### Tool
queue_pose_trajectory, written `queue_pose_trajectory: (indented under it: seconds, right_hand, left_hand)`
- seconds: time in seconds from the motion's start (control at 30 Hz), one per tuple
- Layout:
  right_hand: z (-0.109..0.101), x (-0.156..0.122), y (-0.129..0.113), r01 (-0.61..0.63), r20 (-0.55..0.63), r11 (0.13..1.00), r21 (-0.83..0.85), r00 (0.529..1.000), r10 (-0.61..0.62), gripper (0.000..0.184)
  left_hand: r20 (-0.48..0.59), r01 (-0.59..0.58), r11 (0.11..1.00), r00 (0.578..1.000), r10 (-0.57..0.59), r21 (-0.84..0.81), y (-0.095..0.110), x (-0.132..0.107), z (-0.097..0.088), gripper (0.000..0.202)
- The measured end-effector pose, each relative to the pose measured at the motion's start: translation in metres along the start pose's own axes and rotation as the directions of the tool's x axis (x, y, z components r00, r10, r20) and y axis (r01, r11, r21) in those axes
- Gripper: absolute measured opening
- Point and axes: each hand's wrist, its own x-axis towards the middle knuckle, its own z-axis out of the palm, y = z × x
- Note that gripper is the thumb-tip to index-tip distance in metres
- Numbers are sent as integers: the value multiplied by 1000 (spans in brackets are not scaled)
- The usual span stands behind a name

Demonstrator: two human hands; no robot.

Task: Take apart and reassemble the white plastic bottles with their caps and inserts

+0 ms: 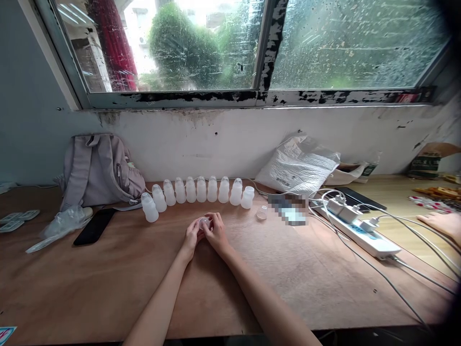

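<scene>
One clear piece [204,222], small, perhaps a cap, at the middle of the frame: clasped between left hand [192,236] and right hand [217,234], both closed on it and meeting over the desk [108,288]; the two-sided hold presumably steadies something too slight to be worked easily by one. Ten frosted bottles [190,190], upright, in a shallow arc across the centre, just beyond the hands; so curved, it seems, to leave each within reach. The rightmost bottle [248,198] appears to lack the clear top of its neighbours. One clear cap [262,213], right of centre, lying near that bottle, probably for easy pick-up. One backpack [99,168], left of centre, against the wall [201,144], and one black phone [94,227] below it, both likely put aside from the handling. One power strip [360,235], plugs fitted, slanting through the right of the frame, probably so placed to keep its cables [389,288] off to that side.
</scene>
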Motion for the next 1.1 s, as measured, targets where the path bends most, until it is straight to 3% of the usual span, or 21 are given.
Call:
queue_pose_trajectory:
  seconds: [0.13, 0.23, 0.63, 0.9, 1.1]
  right_hand:
    - [-2, 3, 4, -128, 44, 991, 24, 991, 127, 16]
    - [-2, 4, 7, -176, 86, 982, 62, 982, 171, 14]
    - [-3, 6, 10, -277, 245, 910, 309, 948, 206, 24]
    - [0, 6, 14, -253, 218, 935, 249, 955, 200, 21]
    - [-3, 6, 13, -233, 163, 947, 221, 966, 200, 17]
  left_hand:
    - [27, 4, 1000, 1000, -3, -1, 0, -1, 2, 36]
    - [-9, 15, 999, 1000, -15, 37, 0, 0, 2, 38]
    - [-123, -2, 990, 992, 19, 138, 5, -3, 3, 30]
    - [-138, 5, 987, 990, 18, 163, -1, 0, 0, 29]
    - [-61, -10, 965, 998, 27, 264, -3, 3, -4, 34]
